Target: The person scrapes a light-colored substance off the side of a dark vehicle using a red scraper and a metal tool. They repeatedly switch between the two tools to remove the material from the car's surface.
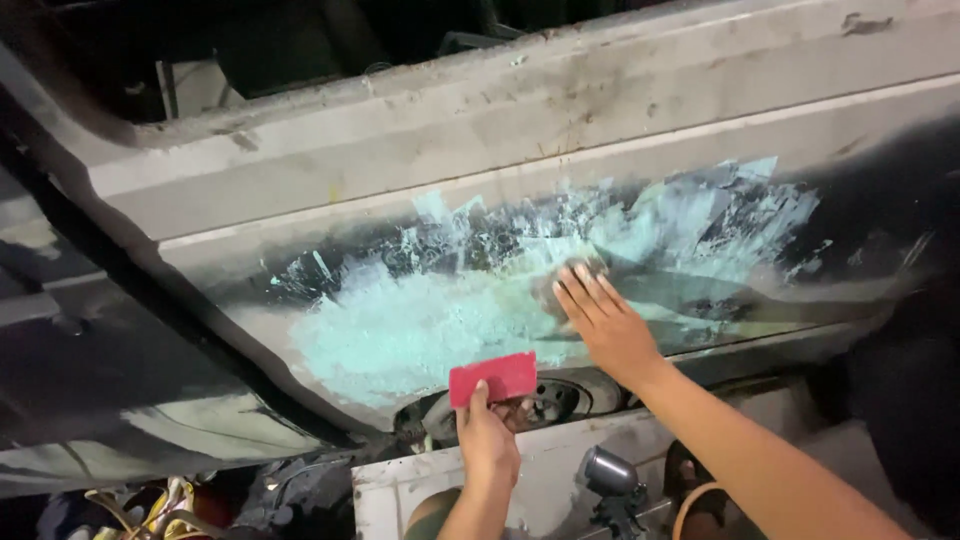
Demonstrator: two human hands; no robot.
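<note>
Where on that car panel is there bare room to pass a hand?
Bare grey metal runs along the upper ledge of the car panel, above the pale green filler. Dark bare panel lies right of the filler, toward the edge. Crowded: mid-filler, where the right hand presses flat, and below it, where the left hand holds a red spreader.

No pkgs, labels, signs or screens showing anywhere in view.
</note>
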